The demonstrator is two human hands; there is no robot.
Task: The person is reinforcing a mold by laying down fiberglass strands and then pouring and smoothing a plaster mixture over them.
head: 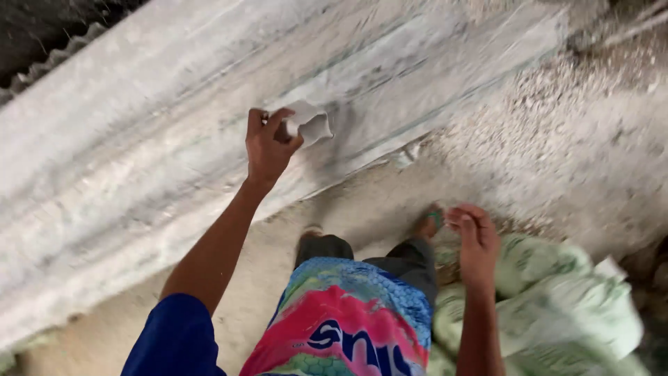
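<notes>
The left hand [270,143] pinches a small pale chip [309,124] between thumb and fingers, held up against the long grey slab [139,160] that slants across the dusty floor [362,209]. The chip looks light, stiff and brittle, with a ragged edge, so a grip on its thicker middle seems safest. The right hand [474,240] hangs loosely curled above the green-printed sacks [557,292], holding nothing I can make out.

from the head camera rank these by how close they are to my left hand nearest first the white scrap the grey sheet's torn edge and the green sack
1. White scrap: pinched in the left hand.
2. Torn edge of the grey sheet: to the right of that hand.
3. Green sack: lower right, beside the right hand.
</notes>
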